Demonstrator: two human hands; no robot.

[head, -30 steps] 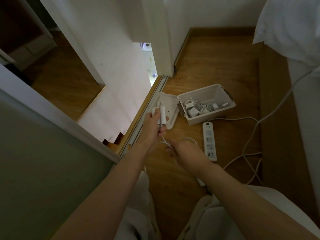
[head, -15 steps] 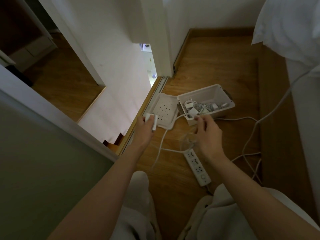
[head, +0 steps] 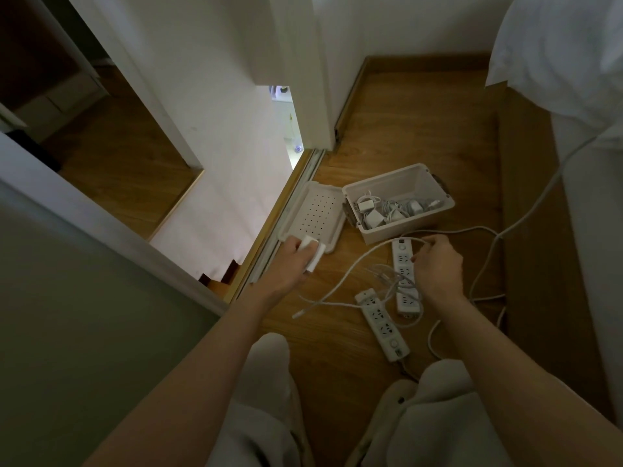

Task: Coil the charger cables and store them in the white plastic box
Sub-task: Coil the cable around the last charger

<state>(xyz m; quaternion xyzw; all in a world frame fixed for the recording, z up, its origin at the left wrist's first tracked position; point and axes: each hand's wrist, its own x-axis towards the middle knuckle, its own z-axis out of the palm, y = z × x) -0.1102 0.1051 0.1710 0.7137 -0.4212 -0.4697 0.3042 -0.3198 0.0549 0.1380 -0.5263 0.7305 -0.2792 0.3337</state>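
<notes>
"Now, what do your hands hold?"

"My left hand point(head: 286, 261), just left of the box point(head: 409, 227) and over the near end of its lid point(head: 315, 210), is curled round a white adapter point(head: 313, 252). My right hand point(head: 436, 266), just in front of the box, pinches a white cable point(head: 371, 251) between thumb and fingertips. The cable arcs away from the box to a free plug end point(head: 296, 315) on the floor point(head: 404, 112). Whether it joins the adapter, I cannot tell."

"And the box?"

"Open on the floor, lid lying flat beside its left wall. Coiled chargers point(head: 374, 215) already lie inside; this cable is not yet coiled."

"What could go wrong?"

"Snagging, as I judge it. In front of the box the cable crosses a power strip point(head: 406, 281) and a loose tangle of thin wires point(head: 384, 274), with a second strip point(head: 382, 323) farther out. Drawing in loops could hook the tangle and drag a strip along. The free end could whip about if pulled quickly, and a loose coil may spring open once dropped among the chargers. The adapter might also slip from one hand while the other winds."

"Any writing?"

"None legible. The strips show socket holes and a round button only. Adapter and box bear no readable brand in this dim light."
</notes>
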